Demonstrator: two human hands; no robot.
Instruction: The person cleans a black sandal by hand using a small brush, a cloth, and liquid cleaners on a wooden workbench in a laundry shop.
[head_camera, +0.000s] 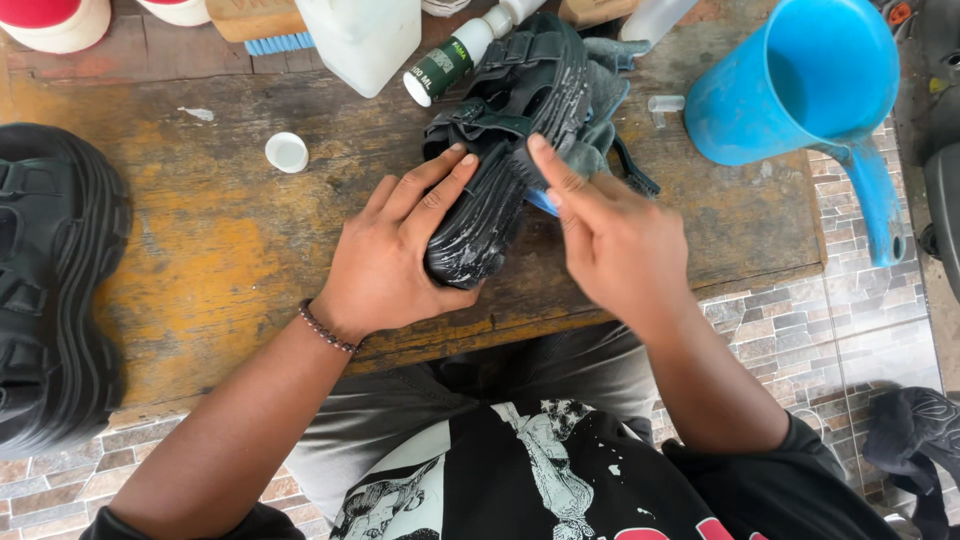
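Black and chunky-soled, a strapped rubber sandal (505, 150) is lying tilted on its side on the worn wooden bench (220, 230), streaked with white foam. The left hand (395, 255) is wrapping around its lower end, fingers spread along the sole. The right hand (610, 240) is pinching a blue-handled brush (541, 202) against the sole, though most of the brush is hidden. Beyond the right hand, one tipped blue plastic jug (810, 80) is showing a bare inside. Beyond the left, one white plastic canister (360, 40) and one dark-labelled white bottle (450, 60) are lying, contents unclear. One loose white cap (287, 152) is sitting nearby. A second black sandal (50, 290) is resting far left.
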